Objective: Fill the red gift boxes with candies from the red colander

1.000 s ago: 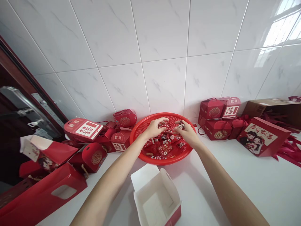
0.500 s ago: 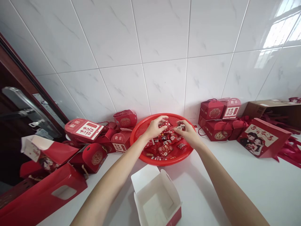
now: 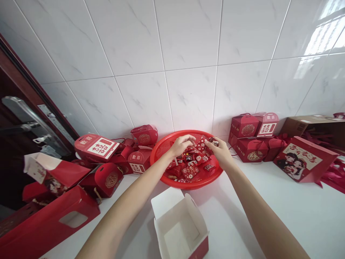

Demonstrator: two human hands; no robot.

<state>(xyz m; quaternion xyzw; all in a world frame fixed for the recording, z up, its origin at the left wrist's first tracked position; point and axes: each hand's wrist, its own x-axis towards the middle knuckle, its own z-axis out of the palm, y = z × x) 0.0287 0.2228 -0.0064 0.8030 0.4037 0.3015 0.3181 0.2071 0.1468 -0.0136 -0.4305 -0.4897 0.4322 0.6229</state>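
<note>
A red perforated basket (image 3: 161, 144) holds a heap of small candies in red printed wrappers (image 3: 190, 171). Over the basket's right side, my right hand (image 3: 221, 153) is closed on a red patterned candy packet (image 3: 201, 143) and a dark-wrapped candy (image 3: 214, 141). My left hand (image 3: 182, 145) hovers just above the heap with bent fingers and a gap between thumb and forefinger; nothing shows in it. Close to me stands a lidded gift box (image 3: 179, 230), white inside and red outside, with its flap up and its inside bare.
Several red gift boxes (image 3: 101, 147) lie piled at the left by a door with a metal handle (image 3: 27, 111). More stacked red boxes (image 3: 249, 149) stand at the right, beside a picture-printed box (image 3: 302, 158) and a cardboard carton (image 3: 309, 120). A tiled wall (image 3: 188, 97) rises behind.
The red patterned packet has moved from my left hand to my right hand, which now has it along with the dark candy. My left fingers have come away from it.
</note>
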